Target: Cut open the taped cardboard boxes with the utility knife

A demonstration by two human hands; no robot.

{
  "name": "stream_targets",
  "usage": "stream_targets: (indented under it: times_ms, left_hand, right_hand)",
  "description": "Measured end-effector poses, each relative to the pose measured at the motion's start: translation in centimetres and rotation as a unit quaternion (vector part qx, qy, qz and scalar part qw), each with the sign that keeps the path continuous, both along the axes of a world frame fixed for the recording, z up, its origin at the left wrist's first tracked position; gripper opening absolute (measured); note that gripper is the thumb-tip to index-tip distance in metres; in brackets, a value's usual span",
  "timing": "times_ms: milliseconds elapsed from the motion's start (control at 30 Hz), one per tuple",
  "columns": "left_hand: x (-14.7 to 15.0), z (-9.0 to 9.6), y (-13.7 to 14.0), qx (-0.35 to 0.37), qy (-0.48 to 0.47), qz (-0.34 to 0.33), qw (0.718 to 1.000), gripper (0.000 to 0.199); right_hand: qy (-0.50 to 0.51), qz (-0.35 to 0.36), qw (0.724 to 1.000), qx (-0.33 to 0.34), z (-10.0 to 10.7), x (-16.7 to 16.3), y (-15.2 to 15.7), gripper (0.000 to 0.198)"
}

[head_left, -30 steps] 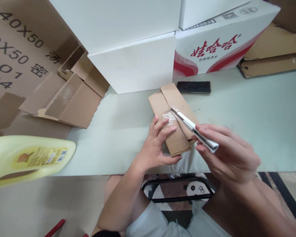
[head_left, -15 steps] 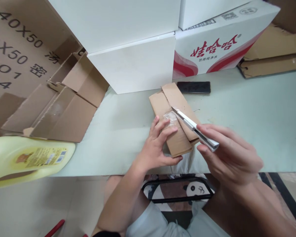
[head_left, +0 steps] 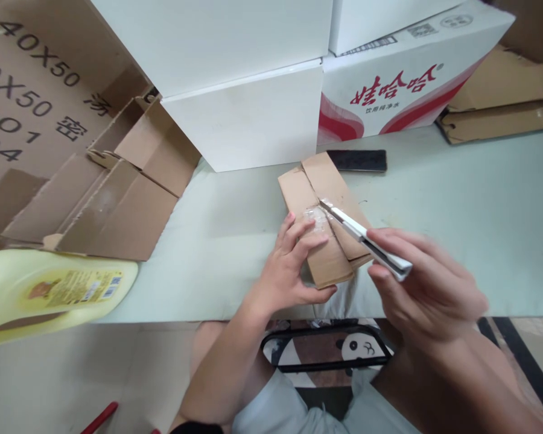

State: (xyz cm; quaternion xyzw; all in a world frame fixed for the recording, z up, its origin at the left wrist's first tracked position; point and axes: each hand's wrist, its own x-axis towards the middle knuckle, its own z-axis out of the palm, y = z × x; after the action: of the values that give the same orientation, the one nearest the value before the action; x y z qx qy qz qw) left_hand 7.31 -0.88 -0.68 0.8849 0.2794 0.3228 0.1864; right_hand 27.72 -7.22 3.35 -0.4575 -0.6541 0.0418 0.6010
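Note:
A small brown cardboard box (head_left: pixel 332 181) lies at an angle on the pale green tabletop, with clear tape over part of the seam between its flaps. Gripping the near left side of the box is my left hand (head_left: pixel 294 259), fingers on top and thumb at the near edge. My right hand (head_left: pixel 429 289) is closed around a white utility knife (head_left: pixel 366 238), pinched between thumb and fingers. The knife's blade points away to the left, and its tip is at the seam beside the tape.
Behind the box lies a black phone (head_left: pixel 359 160). White cartons (head_left: pixel 248 120) and a red-and-white carton (head_left: pixel 398 90) stand along the back. An opened cardboard box (head_left: pixel 127 199) and a yellow bottle (head_left: pixel 58 295) are at left; folded cardboard (head_left: pixel 502 120) is at right.
The knife and my right hand have shifted slightly right and toward me. The small box has tilted or slid a little to the right under my left hand.

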Motion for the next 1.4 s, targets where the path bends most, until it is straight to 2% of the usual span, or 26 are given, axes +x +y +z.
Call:
stream_targets:
  times_ms: [133, 267, 467, 600, 767, 967, 1133, 1267, 1400]
  left_hand:
    - [0.02, -0.19, 0.06, 0.006, -0.009, 0.003, 1.000, 0.079]
    - [0.15, -0.31, 0.05, 0.009, -0.016, -0.004, 1.000, 0.078]
    - [0.15, -0.35, -0.05, 0.003, -0.015, 0.006, 1.000, 0.077]
    - [0.08, -0.27, -0.01, 0.007, -0.011, 0.003, 1.000, 0.077]
    - [0.09, -0.26, 0.02, 0.007, -0.009, 0.006, 1.000, 0.078]
    - [0.04, -0.20, 0.16, 0.013, -0.011, -0.002, 1.000, 0.077]
    - [-0.05, -0.34, 0.13, 0.016, -0.018, 0.001, 1.000, 0.076]
    - [-0.08, -0.40, 0.08, 0.011, -0.011, 0.006, 1.000, 0.077]
    - [0.01, -0.43, 0.05, 0.014, -0.017, 0.001, 1.000, 0.077]
  right_hand:
    - [0.001, -0.003, 1.000, -0.012, -0.25, -0.17, 0.08, 0.048]
    - [0.004, -0.029, 1.000, 0.010, -0.47, -0.11, 0.07, 0.049]
    - [0.000, -0.020, 1.000, -0.007, -0.57, -0.15, 0.15, 0.049]
    - [-0.007, -0.044, 0.999, 0.031, -0.35, -0.03, 0.20, 0.045]
    - [-0.009, -0.007, 0.999, 0.038, -0.43, -0.19, 0.66, 0.049]
    - [-0.008, -0.048, 0.996, 0.075, -0.28, -0.26, 0.49, 0.046]
    - [-0.005, -0.020, 0.999, 0.042, -0.36, -0.45, 0.64, 0.045]
    - [-0.024, -0.054, 0.995, 0.076, 0.02, -0.31, 0.39, 0.044]
    - [-0.013, -0.033, 0.998, 0.060, -0.20, -0.30, 0.52, 0.044]
